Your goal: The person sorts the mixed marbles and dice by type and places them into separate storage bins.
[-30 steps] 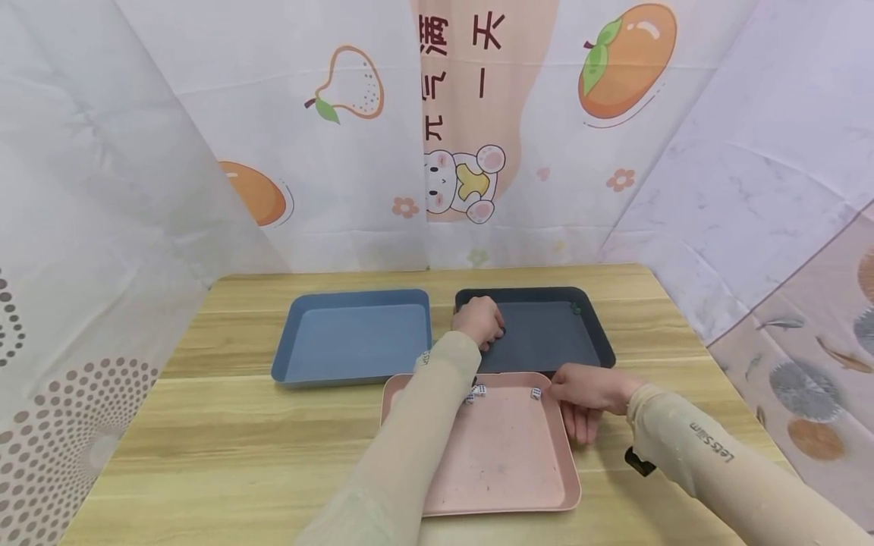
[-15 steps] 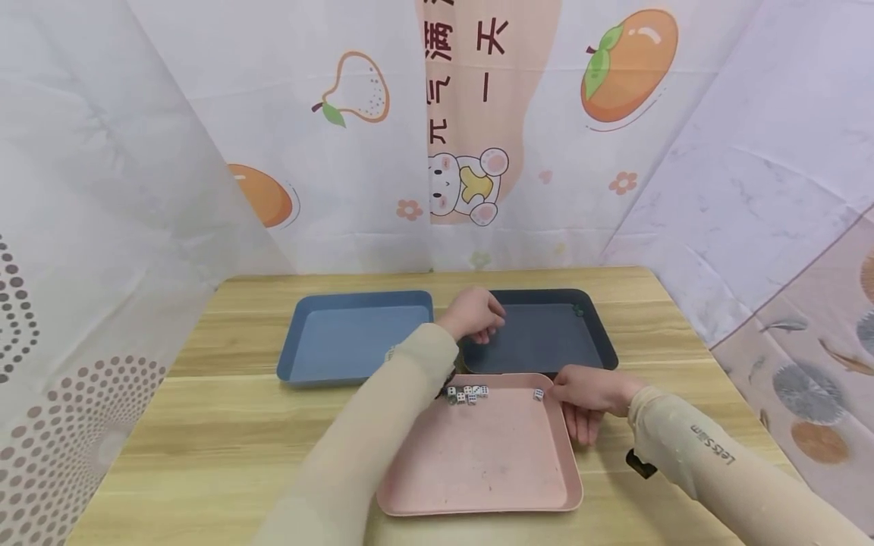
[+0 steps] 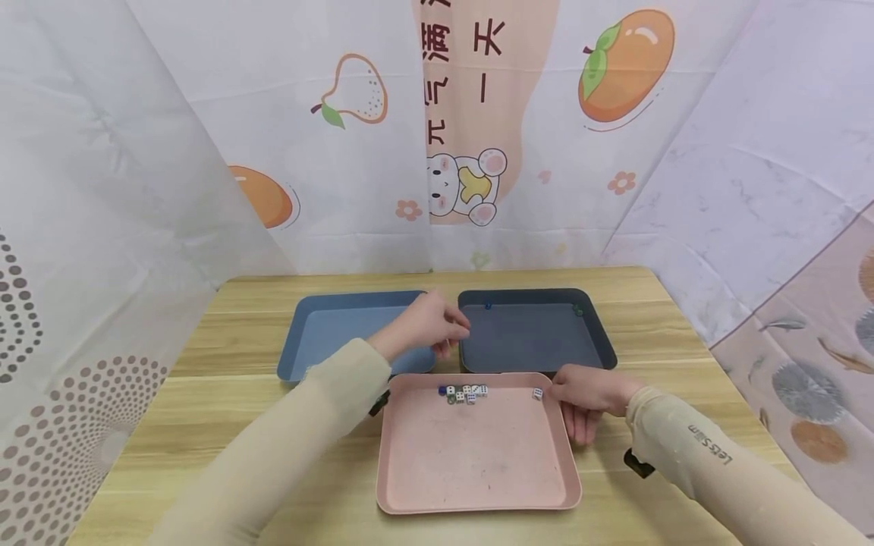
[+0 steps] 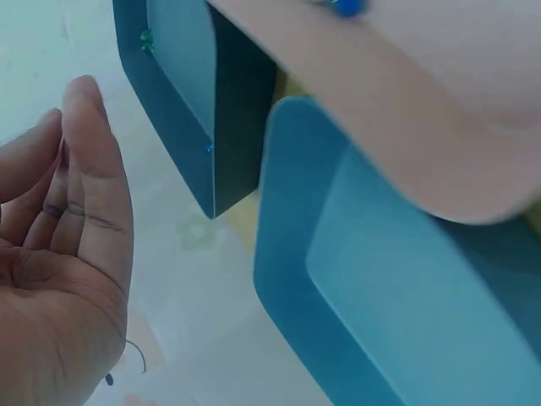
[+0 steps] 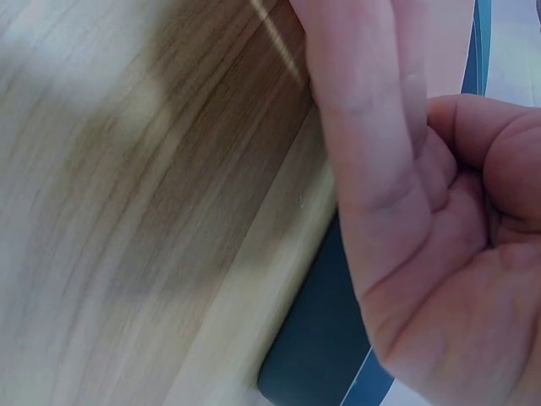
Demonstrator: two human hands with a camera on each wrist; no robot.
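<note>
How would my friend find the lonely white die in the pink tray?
On the wooden table, find the pink tray, the nearest of three trays. Look inside its far right corner, beside the right hand. The small white die there sits alone, while the other white dice crowd together farther left.

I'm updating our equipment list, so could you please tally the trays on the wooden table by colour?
Pink, shallow rectangular tray: 1
Blue, shallow rectangular tray: 1
Dark blue-grey, shallow rectangular tray: 1
Total: 3 trays
</note>
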